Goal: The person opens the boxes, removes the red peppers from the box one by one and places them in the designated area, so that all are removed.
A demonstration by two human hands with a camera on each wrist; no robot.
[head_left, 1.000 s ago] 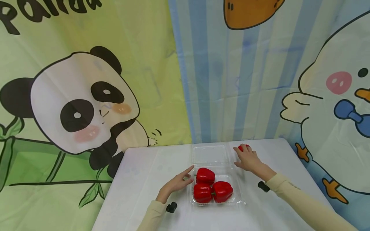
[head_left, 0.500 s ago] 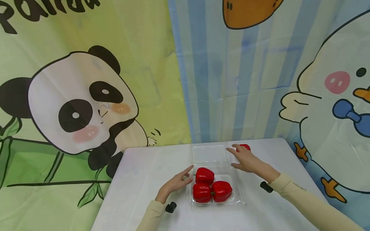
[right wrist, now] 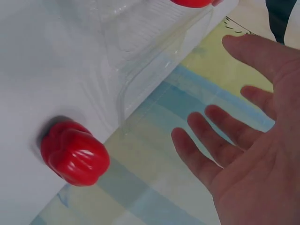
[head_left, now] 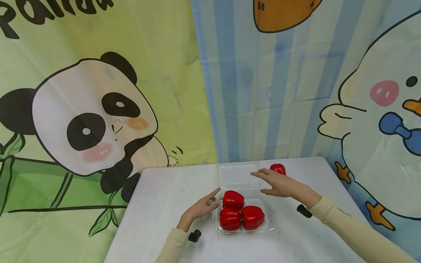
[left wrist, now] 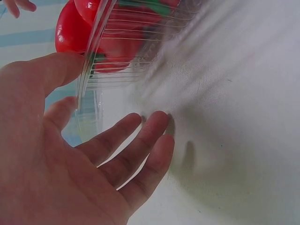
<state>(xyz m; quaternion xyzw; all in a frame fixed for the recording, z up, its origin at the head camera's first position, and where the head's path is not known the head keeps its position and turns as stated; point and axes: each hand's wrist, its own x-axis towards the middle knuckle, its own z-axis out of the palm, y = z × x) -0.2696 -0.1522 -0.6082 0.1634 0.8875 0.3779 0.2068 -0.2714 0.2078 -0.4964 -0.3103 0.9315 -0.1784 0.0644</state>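
Three red bell peppers [head_left: 252,218] lie in the base of a clear plastic clamshell box [head_left: 268,219]. Its clear lid [head_left: 238,176] is folded back on the far side. My left hand [head_left: 200,208] is at the box's left edge, thumb and fingertips right by the rim in the left wrist view, fingers spread and relaxed. Another red bell pepper [right wrist: 75,152] sits on the table beyond the box to the right. Between it and the lid, my right hand [head_left: 279,183] hovers with fingers extended, holding nothing; in the head view it overlaps the pepper's lower part.
The white table [head_left: 171,190] ends at the back against a printed cloth [head_left: 243,91] with a panda and a duck-like figure. A black wrist camera [head_left: 194,236] is strapped at my left cuff, another black camera [head_left: 304,211] at my right.
My right hand has come off the far pepper and moved left toward the lid, leaving that pepper on the table. The left hand and the boxed peppers stay in place.
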